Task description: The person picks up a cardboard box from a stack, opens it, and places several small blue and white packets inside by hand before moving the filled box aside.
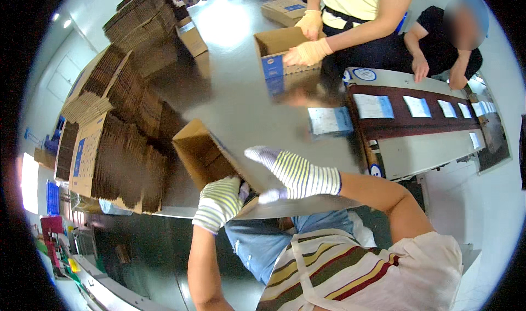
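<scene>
An unlidded cardboard box (198,156), brown inside, lies tilted at the near edge of the metal table. My left hand (218,202), in a striped knit glove, grips the near edge of this box, with its fingertips partly hidden at the cardboard. My right hand (298,175), gloved alike, is held just right of the box with thumb and fingers spread and nothing in its grasp. To the right of the box, past my right hand, white-and-blue packets (330,120) lie at the conveyor's end.
Tall stacks of flattened cartons (123,152) crowd the left side. Across the table (233,100), a person in a yellow top handles another open box (272,51) with gloved hands. A conveyor belt (405,129) carries several packets on the right; another person sits beside it.
</scene>
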Demonstrator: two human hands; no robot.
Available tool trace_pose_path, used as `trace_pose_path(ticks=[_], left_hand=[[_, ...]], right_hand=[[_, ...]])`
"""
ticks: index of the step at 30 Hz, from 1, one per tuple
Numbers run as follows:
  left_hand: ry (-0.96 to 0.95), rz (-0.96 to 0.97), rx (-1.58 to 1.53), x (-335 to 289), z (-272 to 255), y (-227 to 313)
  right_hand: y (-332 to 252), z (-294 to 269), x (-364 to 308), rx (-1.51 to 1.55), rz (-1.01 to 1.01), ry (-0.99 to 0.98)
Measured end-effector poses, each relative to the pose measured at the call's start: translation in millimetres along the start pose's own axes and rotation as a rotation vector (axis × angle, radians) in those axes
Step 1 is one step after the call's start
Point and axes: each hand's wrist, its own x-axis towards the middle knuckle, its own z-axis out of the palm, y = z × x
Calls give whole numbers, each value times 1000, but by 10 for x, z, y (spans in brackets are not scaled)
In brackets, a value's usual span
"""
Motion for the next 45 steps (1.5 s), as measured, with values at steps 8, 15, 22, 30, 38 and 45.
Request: trace_pose_path(ticks=[8, 15, 22, 30, 38, 45], left_hand=[[130, 16, -26, -30, 11, 47], [157, 48, -20, 10, 98, 37], [71, -25, -44, 48, 11, 126], [78, -50, -78, 74, -33, 160], [98, -29, -86, 61, 1, 109], [-3, -82, -49, 16, 0, 61]], right_hand=[[1416, -906, -439, -371, 499, -248], [1758, -1775, -513, -535, 665, -195], [1967, -1987, -350, -512, 656, -638], [2711, -1211, -437, -661, 576, -1231], [1101, -416, -478, -496, 592, -593], [175, -133, 615, 858, 215, 223]])
